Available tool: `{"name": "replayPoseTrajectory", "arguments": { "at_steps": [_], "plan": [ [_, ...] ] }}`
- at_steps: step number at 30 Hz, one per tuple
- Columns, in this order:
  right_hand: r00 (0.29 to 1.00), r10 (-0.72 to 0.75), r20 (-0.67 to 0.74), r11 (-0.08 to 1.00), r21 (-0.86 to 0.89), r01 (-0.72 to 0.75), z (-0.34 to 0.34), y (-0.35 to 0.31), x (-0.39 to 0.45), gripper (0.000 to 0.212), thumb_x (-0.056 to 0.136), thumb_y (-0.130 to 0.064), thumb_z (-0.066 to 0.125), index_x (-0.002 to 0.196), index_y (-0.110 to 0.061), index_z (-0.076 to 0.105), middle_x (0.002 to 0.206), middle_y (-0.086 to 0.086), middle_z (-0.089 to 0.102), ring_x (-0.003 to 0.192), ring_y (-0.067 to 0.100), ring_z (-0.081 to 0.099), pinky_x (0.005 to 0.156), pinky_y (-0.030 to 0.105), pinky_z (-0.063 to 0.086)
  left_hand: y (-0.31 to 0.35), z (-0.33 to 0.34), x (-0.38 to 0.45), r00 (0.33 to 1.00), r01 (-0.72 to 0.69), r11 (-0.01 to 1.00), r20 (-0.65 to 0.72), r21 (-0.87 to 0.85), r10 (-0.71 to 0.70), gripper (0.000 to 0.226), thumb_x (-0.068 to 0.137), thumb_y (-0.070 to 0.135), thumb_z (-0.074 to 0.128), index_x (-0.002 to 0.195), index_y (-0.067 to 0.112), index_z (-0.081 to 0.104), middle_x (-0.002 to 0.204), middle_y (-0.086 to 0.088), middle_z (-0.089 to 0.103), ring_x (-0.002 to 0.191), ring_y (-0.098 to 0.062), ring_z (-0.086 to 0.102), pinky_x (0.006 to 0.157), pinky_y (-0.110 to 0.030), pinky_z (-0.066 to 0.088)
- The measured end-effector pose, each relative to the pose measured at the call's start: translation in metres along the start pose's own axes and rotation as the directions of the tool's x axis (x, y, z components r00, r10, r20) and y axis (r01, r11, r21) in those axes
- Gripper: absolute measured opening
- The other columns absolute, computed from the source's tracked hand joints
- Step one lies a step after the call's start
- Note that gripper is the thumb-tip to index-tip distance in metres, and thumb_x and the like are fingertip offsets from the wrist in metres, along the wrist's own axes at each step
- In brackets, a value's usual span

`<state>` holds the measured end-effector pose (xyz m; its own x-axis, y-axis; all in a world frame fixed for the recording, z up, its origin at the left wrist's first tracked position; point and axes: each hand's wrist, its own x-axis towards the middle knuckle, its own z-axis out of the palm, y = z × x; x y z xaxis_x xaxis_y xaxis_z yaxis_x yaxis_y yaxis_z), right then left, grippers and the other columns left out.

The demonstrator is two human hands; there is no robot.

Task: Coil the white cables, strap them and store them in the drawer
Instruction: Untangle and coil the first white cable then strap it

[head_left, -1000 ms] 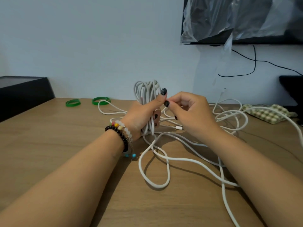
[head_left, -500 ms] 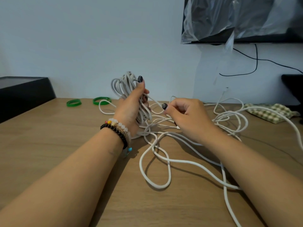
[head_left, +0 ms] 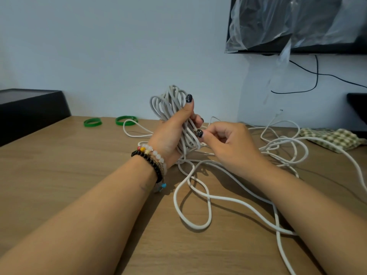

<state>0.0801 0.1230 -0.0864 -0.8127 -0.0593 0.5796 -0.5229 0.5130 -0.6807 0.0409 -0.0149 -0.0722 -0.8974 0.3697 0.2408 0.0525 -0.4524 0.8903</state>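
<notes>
- The left hand grips a coil of white cable, fingers wrapped round the bundle and the thumb pressed along its side, tip pointing up.
- The coil is made of many long narrow loops packed together; they stand upright above the wooden table, and their tops fan out a little above the thumb.
- The right hand sits just beside the coil, fingers curled in, pinching a strand of the cable between thumb and forefinger where it leaves the bundle.
- The loose cable is thin, round, smooth and off-white; it trails from the hands over the table in slack crossing loops, toward the near edge and off to the right.
- Beaded bracelets circle the left wrist.
- Two green bands lie flat near the wall, well apart from the hands.
- A checked cloth lies at the far right, under part of the cable.
</notes>
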Motion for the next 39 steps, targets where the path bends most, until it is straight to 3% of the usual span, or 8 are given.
{"name": "replayPoseTrajectory", "arguments": {
  "at_steps": [3, 7, 13, 22, 29, 32, 35, 39],
  "plan": [
    [1.0, -0.004, 0.01, 1.0, 0.006, 0.004, 0.0, -0.001, 0.0, 0.023, 0.092, -0.015, 0.06, 0.071, -0.02, 0.069, 0.055, 0.008, 0.055, 0.049, 0.007, 0.041, 0.049, 0.018, 0.033, 0.001, 0.001, -0.001, 1.0, 0.027, 0.999, 0.003, -0.04, -0.027, 0.054, 0.096, 0.04, 0.05, 0.047, 0.021, 0.065, 0.06, 0.005, 0.059, 0.056, -0.008, 0.056, 0.059, -0.024, 0.046],
    [1.0, 0.02, -0.005, 0.999, 0.032, -0.02, -0.003, -0.002, 0.001, 0.022, 0.091, -0.017, 0.059, 0.074, -0.018, 0.072, 0.048, -0.011, 0.047, 0.047, 0.005, 0.037, 0.047, 0.018, 0.03, 0.007, 0.002, 0.0, 0.996, 0.004, 0.981, -0.088, -0.192, -0.021, 0.043, 0.097, 0.038, 0.05, 0.06, 0.017, 0.057, 0.055, 0.004, 0.056, 0.055, -0.009, 0.058, 0.06, -0.024, 0.051],
    [0.989, 0.028, 0.142, 0.999, 0.038, -0.034, -0.002, -0.006, 0.0, 0.028, 0.095, -0.019, 0.054, 0.073, -0.023, 0.069, 0.054, 0.0, 0.048, 0.053, 0.013, 0.039, 0.053, 0.027, 0.033, 0.022, -0.01, 0.007, 0.978, -0.092, 0.889, -0.209, -0.448, -0.005, 0.04, 0.096, 0.042, 0.051, 0.064, 0.02, 0.044, 0.044, 0.009, 0.039, 0.037, -0.004, 0.041, 0.044, -0.018, 0.04],
    [0.978, 0.148, 0.144, 0.986, -0.1, -0.134, -0.004, 0.003, 0.004, 0.029, 0.096, -0.027, 0.053, 0.076, -0.018, 0.073, 0.057, 0.002, 0.048, 0.055, 0.013, 0.04, 0.057, 0.028, 0.033, 0.026, -0.007, 0.009, 0.96, -0.152, 0.808, -0.28, -0.569, -0.016, 0.04, 0.091, 0.043, 0.06, 0.066, 0.012, 0.055, 0.055, 0.003, 0.062, 0.052, -0.005, 0.064, 0.051, -0.02, 0.053],
    [0.921, 0.242, 0.306, 0.925, -0.358, -0.124, 0.005, -0.003, -0.003, 0.033, 0.1, -0.035, 0.045, 0.083, -0.023, 0.071, 0.057, -0.007, 0.056, 0.05, 0.007, 0.047, 0.052, 0.023, 0.036, 0.026, -0.01, 0.011, 0.948, -0.187, 0.85, -0.318, -0.493, 0.023, 0.046, 0.088, 0.053, 0.059, 0.06, 0.019, 0.043, 0.046, 0.009, 0.041, 0.039, -0.005, 0.043, 0.044, -0.019, 0.043],
    [0.887, 0.212, 0.41, 0.879, -0.477, 0.011, 0.008, -0.007, -0.006, 0.04, 0.1, -0.037, 0.044, 0.064, -0.024, 0.058, 0.058, -0.005, 0.052, 0.057, 0.012, 0.049, 0.055, 0.03, 0.037, 0.018, -0.011, 0.011, 0.936, -0.154, 0.939, -0.349, -0.308, 0.039, 0.045, 0.084, 0.058, 0.061, 0.065, 0.021, 0.043, 0.051, 0.01, 0.041, 0.042, -0.006, 0.041, 0.048, -0.021, 0.04],
    [0.869, 0.163, 0.468, 0.843, -0.524, 0.124, 0.007, -0.011, -0.008, 0.036, 0.098, -0.036, 0.046, 0.065, -0.027, 0.057, 0.06, -0.009, 0.052, 0.06, 0.007, 0.049, 0.057, 0.03, 0.036, 0.015, -0.01, 0.011, 0.928, -0.158, 0.983, -0.355, -0.095, 0.115, 0.047, 0.08, 0.064, 0.061, 0.071, 0.02, 0.046, 0.054, 0.009, 0.047, 0.044, -0.008, 0.045, 0.05, -0.025, 0.04],
    [0.825, 0.112, 0.554, 0.886, -0.432, 0.169, 0.006, -0.012, -0.009, 0.027, 0.095, -0.029, 0.052, 0.073, -0.02, 0.064, 0.063, -0.004, 0.057, 0.06, 0.01, 0.051, 0.059, 0.036, 0.044, 0.014, -0.004, 0.006, 0.949, -0.157, 0.986, -0.267, 0.06, 0.167, 0.065, 0.038, 0.079, 0.068, 0.064, 0.022, 0.051, 0.052, 0.008, 0.052, 0.048, -0.01, 0.046, 0.055, -0.028, 0.04]
  ]
}}
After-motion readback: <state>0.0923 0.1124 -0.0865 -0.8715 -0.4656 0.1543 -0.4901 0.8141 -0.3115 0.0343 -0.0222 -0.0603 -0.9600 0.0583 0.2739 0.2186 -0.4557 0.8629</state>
